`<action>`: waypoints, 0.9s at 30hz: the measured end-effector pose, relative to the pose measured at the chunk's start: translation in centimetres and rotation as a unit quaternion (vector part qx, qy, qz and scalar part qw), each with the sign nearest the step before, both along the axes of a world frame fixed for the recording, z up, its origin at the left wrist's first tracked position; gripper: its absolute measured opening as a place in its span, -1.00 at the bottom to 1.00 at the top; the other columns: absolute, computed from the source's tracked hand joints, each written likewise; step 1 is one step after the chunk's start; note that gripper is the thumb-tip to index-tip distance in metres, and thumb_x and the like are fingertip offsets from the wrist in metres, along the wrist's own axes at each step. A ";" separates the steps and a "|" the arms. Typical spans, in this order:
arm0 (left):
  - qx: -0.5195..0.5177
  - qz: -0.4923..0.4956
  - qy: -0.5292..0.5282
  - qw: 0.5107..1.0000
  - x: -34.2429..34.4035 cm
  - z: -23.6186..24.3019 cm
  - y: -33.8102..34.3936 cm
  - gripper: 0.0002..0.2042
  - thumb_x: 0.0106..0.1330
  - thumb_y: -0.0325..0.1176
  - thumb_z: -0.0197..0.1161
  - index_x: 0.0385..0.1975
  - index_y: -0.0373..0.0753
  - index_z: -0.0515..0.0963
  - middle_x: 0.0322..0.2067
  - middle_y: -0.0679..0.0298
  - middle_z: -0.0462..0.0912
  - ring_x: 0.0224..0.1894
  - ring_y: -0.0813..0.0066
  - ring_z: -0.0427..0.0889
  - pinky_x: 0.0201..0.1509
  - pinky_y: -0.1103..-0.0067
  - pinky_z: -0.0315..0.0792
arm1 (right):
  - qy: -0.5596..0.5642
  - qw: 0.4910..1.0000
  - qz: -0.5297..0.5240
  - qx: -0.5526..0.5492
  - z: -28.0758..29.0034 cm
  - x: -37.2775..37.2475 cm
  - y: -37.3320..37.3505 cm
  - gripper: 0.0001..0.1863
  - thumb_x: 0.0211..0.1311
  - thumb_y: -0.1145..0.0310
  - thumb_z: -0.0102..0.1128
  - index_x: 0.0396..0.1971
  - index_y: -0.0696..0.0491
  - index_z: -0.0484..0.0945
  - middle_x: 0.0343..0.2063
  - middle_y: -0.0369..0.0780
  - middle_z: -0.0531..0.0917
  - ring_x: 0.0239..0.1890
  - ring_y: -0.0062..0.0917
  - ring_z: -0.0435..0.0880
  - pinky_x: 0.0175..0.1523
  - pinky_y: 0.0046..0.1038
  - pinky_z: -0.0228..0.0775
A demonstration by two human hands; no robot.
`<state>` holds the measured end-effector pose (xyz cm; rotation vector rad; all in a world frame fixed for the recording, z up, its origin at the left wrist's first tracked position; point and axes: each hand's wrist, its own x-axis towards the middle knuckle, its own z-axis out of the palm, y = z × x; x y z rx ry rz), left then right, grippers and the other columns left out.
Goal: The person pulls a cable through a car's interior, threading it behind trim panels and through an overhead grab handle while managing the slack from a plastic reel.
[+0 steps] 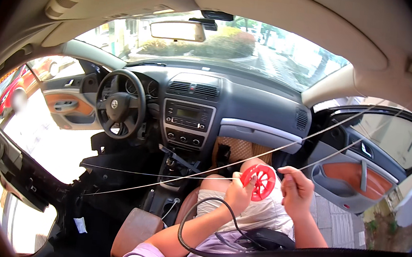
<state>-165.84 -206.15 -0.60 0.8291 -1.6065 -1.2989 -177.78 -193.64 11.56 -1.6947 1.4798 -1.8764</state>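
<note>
My left hand (238,195) is closed round the edge of a red spoked reel (262,183), held over my lap. A thin pale string (157,175) runs from the left side of the car to the reel beside my left fingers. My right hand (297,192), just right of the reel and apart from it, has its fingers curled in a pinch. From that pinch another stretch of string (335,153) slants up toward the open right door. A longer pale line (181,176) crosses the cabin from lower left to upper right, passing above both hands.
I sit in a car's right front seat. The steering wheel (120,104) and gear lever (170,162) are to my left. Both front doors stand open, the right one (360,173) close by. A black cable (181,230) loops over my left forearm; a brown armrest (137,231) lies beside it.
</note>
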 end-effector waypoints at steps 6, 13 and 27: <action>-0.073 -0.031 -0.152 0.985 2.5 5.8 1.5 -0.47 0.50 0.03 0.25 0.04 -0.40 0.36 -0.27 -0.24 0.74 -0.15 -0.24 0.76 -0.07 0.14 0.60 | 0.074 0.997 0.026 -0.021 0.2 2.4 -1.0 -0.82 0.59 0.49 0.09 -0.07 0.18 0.68 -0.60 -0.44 0.46 -0.57 -0.85 0.30 -0.48 -0.66 0.08; -0.050 -0.093 0.054 0.993 2.3 3.8 0.7 -0.54 0.48 -0.13 0.34 0.07 -0.37 0.36 -0.10 -0.09 0.73 -0.07 0.17 0.78 -0.01 0.35 0.62 | 0.076 0.996 -0.008 0.051 -0.7 2.1 -1.7 -0.81 0.60 0.50 0.06 -0.06 0.15 0.68 -0.59 -0.41 0.49 -0.56 -0.80 0.42 -0.44 -0.66 0.25; 0.031 -0.309 -0.049 0.949 4.9 -1.8 -1.6 -0.67 0.50 -0.19 0.35 -0.02 -0.38 0.69 -0.24 0.30 0.74 -0.22 0.62 0.64 -0.12 0.61 0.55 | -0.106 0.992 0.048 0.049 -1.7 0.5 -2.1 -0.76 0.67 0.39 -0.05 -0.02 0.17 0.60 -0.40 -0.22 0.70 -0.53 -0.69 0.67 -0.60 -0.74 0.27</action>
